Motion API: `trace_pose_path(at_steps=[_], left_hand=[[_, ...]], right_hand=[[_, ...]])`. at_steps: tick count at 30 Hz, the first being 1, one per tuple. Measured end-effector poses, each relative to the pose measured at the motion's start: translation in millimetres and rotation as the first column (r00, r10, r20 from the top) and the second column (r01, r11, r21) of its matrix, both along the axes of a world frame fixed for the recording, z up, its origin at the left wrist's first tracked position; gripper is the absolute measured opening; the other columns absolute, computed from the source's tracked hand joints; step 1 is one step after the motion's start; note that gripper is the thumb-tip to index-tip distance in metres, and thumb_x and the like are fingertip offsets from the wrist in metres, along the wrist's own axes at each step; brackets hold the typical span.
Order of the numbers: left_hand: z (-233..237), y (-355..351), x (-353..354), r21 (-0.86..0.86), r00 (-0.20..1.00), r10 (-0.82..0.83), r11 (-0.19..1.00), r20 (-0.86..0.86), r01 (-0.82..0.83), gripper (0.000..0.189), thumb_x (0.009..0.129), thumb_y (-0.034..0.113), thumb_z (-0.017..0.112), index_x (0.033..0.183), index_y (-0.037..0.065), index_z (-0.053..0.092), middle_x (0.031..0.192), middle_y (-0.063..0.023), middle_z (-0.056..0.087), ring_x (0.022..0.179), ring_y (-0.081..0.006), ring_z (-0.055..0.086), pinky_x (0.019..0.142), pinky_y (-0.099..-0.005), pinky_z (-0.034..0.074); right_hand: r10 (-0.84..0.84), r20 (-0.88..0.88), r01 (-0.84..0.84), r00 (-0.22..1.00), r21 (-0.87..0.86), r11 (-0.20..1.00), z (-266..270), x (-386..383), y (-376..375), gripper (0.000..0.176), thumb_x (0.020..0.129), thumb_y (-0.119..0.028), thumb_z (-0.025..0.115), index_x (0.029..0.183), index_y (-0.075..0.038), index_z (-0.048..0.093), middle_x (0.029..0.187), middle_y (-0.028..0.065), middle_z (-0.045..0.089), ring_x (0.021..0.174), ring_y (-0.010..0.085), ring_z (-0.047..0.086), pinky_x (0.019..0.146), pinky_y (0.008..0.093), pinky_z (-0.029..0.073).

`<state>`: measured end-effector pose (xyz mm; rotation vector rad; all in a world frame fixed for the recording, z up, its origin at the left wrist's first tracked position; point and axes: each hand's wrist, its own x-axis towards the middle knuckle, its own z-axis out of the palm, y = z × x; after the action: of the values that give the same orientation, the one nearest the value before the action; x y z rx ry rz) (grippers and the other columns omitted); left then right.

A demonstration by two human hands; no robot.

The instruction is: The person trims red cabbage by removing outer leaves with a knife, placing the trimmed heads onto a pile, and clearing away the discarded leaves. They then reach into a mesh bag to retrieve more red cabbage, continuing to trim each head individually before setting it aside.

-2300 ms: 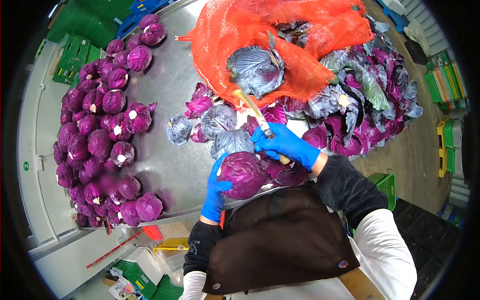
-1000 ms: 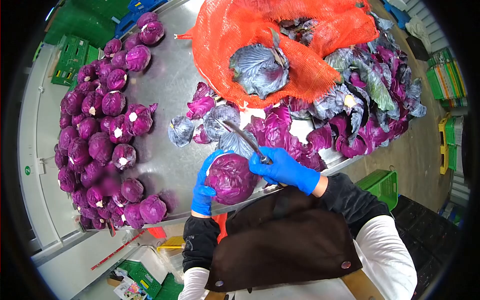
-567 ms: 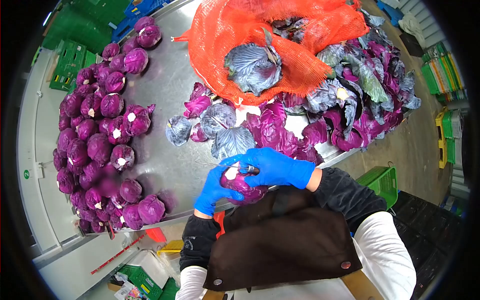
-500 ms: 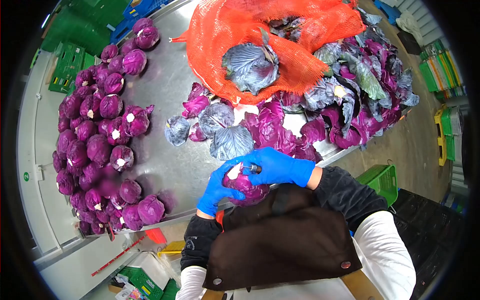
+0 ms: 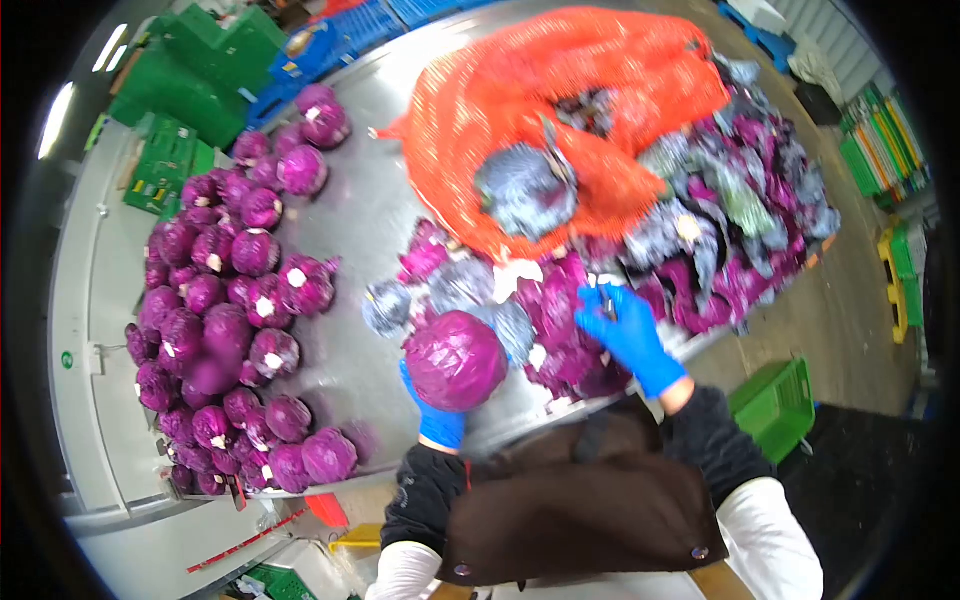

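Observation:
My left hand (image 5: pixel 440 422), in a blue glove, holds up a peeled red cabbage (image 5: pixel 456 361) from below, over the table's front edge. My right hand (image 5: pixel 618 325), also gloved in blue, is to its right above loose purple leaves (image 5: pixel 567 335), its fingers closed round a small knife that is mostly hidden. Behind the held cabbage lie loose bluish outer leaves (image 5: pixel 461 285). An orange net bag (image 5: pixel 450 130) lies open farther back, with an untrimmed bluish cabbage (image 5: pixel 527 190) at its mouth.
Many trimmed cabbages (image 5: pixel 205 292) are piled along the left side of the metal table (image 5: pixel 360 170). A heap of outer leaves (image 5: pixel 745 200) covers the right end. A green crate (image 5: pixel 775 410) stands on the floor at the right.
My hands have moved apart. My left hand has lifted the cabbage and turned it, so its white stem end no longer shows. My right hand has moved right with the knife. The view has shifted.

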<state>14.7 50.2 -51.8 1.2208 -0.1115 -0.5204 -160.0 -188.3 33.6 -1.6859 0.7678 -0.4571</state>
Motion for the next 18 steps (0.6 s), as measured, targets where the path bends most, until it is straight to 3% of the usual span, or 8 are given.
trace_pose_path(at_steps=[2, 4, 8, 12, 15, 16, 17, 18], left_hand=[[7, -20, 28, 0.112, 0.942, 0.028, 0.991, 0.336, -0.069, 0.052, 0.095, 0.045, 0.032, 0.130, 0.010, 0.047, 0.129, -0.0141, 0.052, 0.117, -0.0324, 0.051, 0.100, -0.0522, 0.041], [54, -46, 52, -0.451, 0.937, -0.025, 0.881, -0.347, -0.144, 0.068, 0.083, 0.057, 0.052, 0.136, 0.016, 0.038, 0.135, -0.0100, 0.046, 0.121, -0.0291, 0.047, 0.095, -0.0511, 0.044], [56, -49, 154, -0.624, 0.805, -0.259, 0.763, -0.533, -0.167, 0.072, 0.080, 0.061, 0.053, 0.135, 0.017, 0.041, 0.135, -0.0133, 0.044, 0.123, -0.0361, 0.044, 0.098, -0.0585, 0.039], [61, -59, 248, -0.553, 0.753, 0.099, 0.619, -0.650, -0.558, 0.085, 0.070, 0.065, 0.064, 0.134, 0.014, 0.040, 0.135, -0.0141, 0.042, 0.118, -0.0381, 0.045, 0.099, -0.0626, 0.036], [64, -63, 282, -0.604, 0.827, 0.375, 0.565, -0.418, -0.562, 0.079, 0.076, 0.064, 0.059, 0.133, 0.010, 0.045, 0.139, -0.0156, 0.040, 0.124, -0.0357, 0.041, 0.104, -0.0611, 0.031], [59, -53, 288, -0.755, 0.841, 0.087, 0.399, -0.533, -0.520, 0.078, 0.078, 0.064, 0.057, 0.133, 0.010, 0.046, 0.140, -0.0158, 0.041, 0.127, -0.0365, 0.038, 0.106, -0.0583, 0.030], [29, -36, 301, -0.791, 0.953, 0.052, 0.545, -0.299, -0.278, 0.080, 0.080, 0.061, 0.058, 0.138, 0.010, 0.040, 0.142, -0.0163, 0.037, 0.130, -0.0390, 0.036, 0.106, -0.0557, 0.030], [53, -43, 298, -0.532, 0.830, 0.328, 0.648, -0.450, -0.545, 0.080, 0.081, 0.056, 0.060, 0.142, 0.012, 0.033, 0.144, -0.0157, 0.035, 0.131, -0.0409, 0.034, 0.107, -0.0535, 0.031]], right_hand=[[0.106, -0.008, -0.106, 0.994, -0.041, 0.994, -4, 9, 13, 0.037, 0.080, -0.013, 0.072, 0.112, -0.003, 0.058, 0.100, 0.0092, 0.065, 0.091, 0.0165, 0.062, 0.081, 0.0318, 0.050], [0.154, -0.040, -0.153, 0.987, 0.022, 0.988, -28, 10, 20, 0.030, 0.080, -0.011, 0.070, 0.107, -0.003, 0.061, 0.098, 0.0098, 0.066, 0.091, 0.0176, 0.063, 0.081, 0.0315, 0.050], [0.254, -0.152, -0.243, 0.955, 0.084, 0.966, -22, 13, 17, 0.025, 0.082, -0.015, 0.068, 0.104, -0.003, 0.063, 0.095, 0.0117, 0.068, 0.087, 0.0207, 0.065, 0.078, 0.0323, 0.051], [0.344, -0.262, -0.321, 0.902, 0.128, 0.938, -28, 17, 7, 0.024, 0.083, -0.016, 0.067, 0.104, -0.003, 0.064, 0.095, 0.0118, 0.068, 0.088, 0.0211, 0.065, 0.078, 0.0330, 0.051], [0.345, -0.201, -0.307, 0.917, 0.197, 0.931, -35, 22, 9, 0.028, 0.083, -0.015, 0.065, 0.108, -0.004, 0.062, 0.099, 0.0128, 0.066, 0.090, 0.0220, 0.064, 0.080, 0.0335, 0.050], [0.357, -0.204, -0.323, 0.911, 0.183, 0.929, -30, 27, 7, 0.029, 0.082, -0.014, 0.064, 0.110, -0.005, 0.062, 0.100, 0.0133, 0.066, 0.091, 0.0226, 0.064, 0.081, 0.0335, 0.049], [0.403, -0.244, -0.362, 0.882, 0.194, 0.912, -28, 32, 4, 0.031, 0.082, -0.013, 0.062, 0.113, -0.007, 0.061, 0.103, 0.0136, 0.065, 0.095, 0.0238, 0.063, 0.083, 0.0334, 0.049], [0.406, -0.195, -0.370, 0.893, 0.196, 0.908, -29, 35, 3, 0.030, 0.085, -0.013, 0.061, 0.114, -0.008, 0.060, 0.104, 0.0135, 0.064, 0.095, 0.0241, 0.063, 0.085, 0.0327, 0.048]])
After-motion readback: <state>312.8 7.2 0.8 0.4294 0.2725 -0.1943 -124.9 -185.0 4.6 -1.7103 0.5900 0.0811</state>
